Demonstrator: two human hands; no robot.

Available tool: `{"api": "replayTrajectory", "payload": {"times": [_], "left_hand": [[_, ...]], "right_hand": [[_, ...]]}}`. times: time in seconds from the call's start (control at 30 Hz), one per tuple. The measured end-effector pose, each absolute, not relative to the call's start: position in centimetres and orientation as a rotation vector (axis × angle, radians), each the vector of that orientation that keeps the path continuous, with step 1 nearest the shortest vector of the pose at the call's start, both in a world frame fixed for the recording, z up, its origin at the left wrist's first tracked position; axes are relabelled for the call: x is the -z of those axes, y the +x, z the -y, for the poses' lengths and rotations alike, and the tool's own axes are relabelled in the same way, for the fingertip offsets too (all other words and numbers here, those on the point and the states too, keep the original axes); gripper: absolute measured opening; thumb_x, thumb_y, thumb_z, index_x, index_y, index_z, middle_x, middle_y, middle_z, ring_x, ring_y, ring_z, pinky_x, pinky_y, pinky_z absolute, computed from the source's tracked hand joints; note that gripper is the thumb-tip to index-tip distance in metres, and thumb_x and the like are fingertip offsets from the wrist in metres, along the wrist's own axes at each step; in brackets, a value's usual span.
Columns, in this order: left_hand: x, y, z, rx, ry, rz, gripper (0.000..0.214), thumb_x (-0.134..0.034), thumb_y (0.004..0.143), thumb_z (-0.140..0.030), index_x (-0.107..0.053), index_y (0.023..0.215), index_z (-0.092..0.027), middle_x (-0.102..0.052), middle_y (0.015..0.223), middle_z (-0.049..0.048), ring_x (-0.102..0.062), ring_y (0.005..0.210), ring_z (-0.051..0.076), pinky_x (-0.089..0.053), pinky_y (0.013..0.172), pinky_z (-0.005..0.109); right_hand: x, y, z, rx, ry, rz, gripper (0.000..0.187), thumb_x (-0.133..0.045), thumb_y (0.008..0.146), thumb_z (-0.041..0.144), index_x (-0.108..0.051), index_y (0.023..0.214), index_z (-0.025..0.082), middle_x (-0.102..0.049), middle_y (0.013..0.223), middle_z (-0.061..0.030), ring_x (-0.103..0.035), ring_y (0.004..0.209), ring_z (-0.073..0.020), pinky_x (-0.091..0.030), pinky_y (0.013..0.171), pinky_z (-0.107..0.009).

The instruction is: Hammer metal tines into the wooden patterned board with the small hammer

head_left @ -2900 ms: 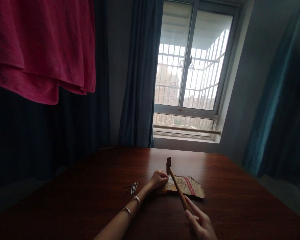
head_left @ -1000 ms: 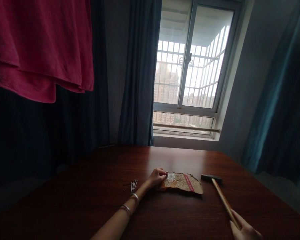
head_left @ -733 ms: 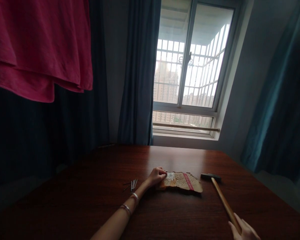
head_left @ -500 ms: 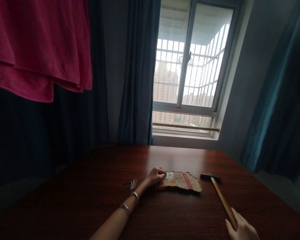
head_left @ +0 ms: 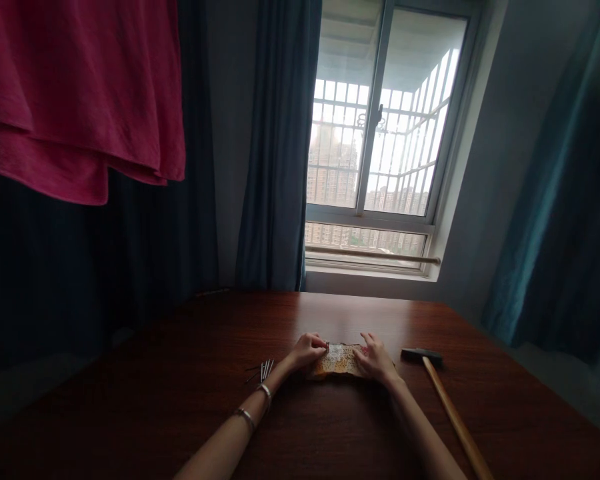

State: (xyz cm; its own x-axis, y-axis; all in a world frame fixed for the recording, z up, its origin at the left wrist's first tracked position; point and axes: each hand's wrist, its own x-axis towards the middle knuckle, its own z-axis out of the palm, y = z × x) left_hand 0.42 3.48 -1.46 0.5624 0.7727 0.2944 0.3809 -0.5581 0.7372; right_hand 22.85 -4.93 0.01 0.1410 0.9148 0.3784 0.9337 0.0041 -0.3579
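A torn, flat piece of cardboard (head_left: 341,360), dotted with many small holes, lies on the table in front of me. At its left end the fingers of my left hand (head_left: 307,352) are closed on the edge; anything small between the fingertips is too tiny to make out. My right hand (head_left: 377,359) rests over the cardboard's right part, thumb and fingers apart, covering that end. To the right a hammer (head_left: 453,403) with a wooden handle and dark head lies on the table, untouched. Several nails (head_left: 266,370) lie together left of my left hand.
The dark brown wooden table (head_left: 325,433) runs back to the wall below a window (head_left: 373,133). A pink cloth (head_left: 80,100) hangs at the upper left. Dark blue curtains (head_left: 277,147) hang on both sides.
My right hand has let go of the hammer handle and moved left and forward onto the cardboard. The hammer stays lying in place. My left hand remains at the cardboard's left end.
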Motion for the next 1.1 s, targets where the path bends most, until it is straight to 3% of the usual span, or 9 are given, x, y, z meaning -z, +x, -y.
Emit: {"api": "replayTrajectory", "payload": {"times": [0.3, 0.47, 0.6, 0.83, 1.1], "left_hand": [[-0.3, 0.2, -2.8, -0.741, 2.1, -0.987, 0.03, -0.053, 0.065, -0.025, -0.072, 0.084, -0.011, -0.066, 0.082, 0.0059, -0.057, 0.074, 0.017, -0.042, 0.066, 0.024], [-4.3, -3.4, -4.0, -0.494, 2.019, -1.002, 0.031, -0.057, 0.061, -0.024, -0.07, 0.083, -0.007, -0.064, 0.066, 0.0052, -0.056, 0.059, 0.015, -0.04, 0.053, 0.022], [-6.1, -8.3, -4.6, -0.428, 2.004, -1.219, 0.024, -0.057, 0.06, -0.027, -0.066, 0.066, -0.006, -0.058, 0.052, 0.0046, -0.053, 0.048, 0.014, -0.038, 0.045, 0.021], [-3.9, -12.6, -3.2, -0.106, 2.026, -1.535, 0.011, -0.058, 0.051, -0.018, -0.055, 0.043, -0.011, -0.052, 0.04, 0.0021, -0.049, 0.039, 0.013, -0.037, 0.039, 0.023], [-1.7, -13.0, -2.8, -0.106, 2.03, -1.681, 0.013, -0.062, 0.046, -0.015, -0.049, 0.044, -0.013, -0.054, 0.043, 0.0023, -0.051, 0.041, 0.014, -0.036, 0.038, 0.021]], "right_hand": [[2.6, 22.5, 4.1, 0.064, -1.876, 1.735, 0.05, -0.045, 0.077, 0.044, -0.054, 0.116, 0.015, -0.062, 0.108, -0.0135, -0.055, 0.102, -0.0254, -0.037, 0.089, -0.034], [2.3, 22.2, 4.4, 0.113, -1.834, 1.725, 0.048, -0.045, 0.077, 0.044, -0.057, 0.113, 0.013, -0.063, 0.104, -0.0148, -0.055, 0.1, -0.0262, -0.037, 0.09, -0.035], [1.9, 21.9, 4.7, 0.142, -1.778, 1.733, 0.045, -0.048, 0.076, 0.039, -0.057, 0.113, 0.015, -0.062, 0.104, -0.0135, -0.054, 0.1, -0.0261, -0.035, 0.093, -0.035], [1.9, 21.5, 4.6, 0.131, -1.663, 1.746, 0.035, -0.044, 0.079, 0.023, -0.059, 0.109, 0.017, -0.06, 0.106, -0.0109, -0.052, 0.104, -0.0214, -0.038, 0.091, -0.029], [1.8, 21.8, 4.8, 0.106, -1.614, 1.712, 0.028, -0.043, 0.078, 0.016, -0.064, 0.096, 0.019, -0.062, 0.095, -0.0086, -0.054, 0.096, -0.0199, -0.042, 0.086, -0.028]]}}
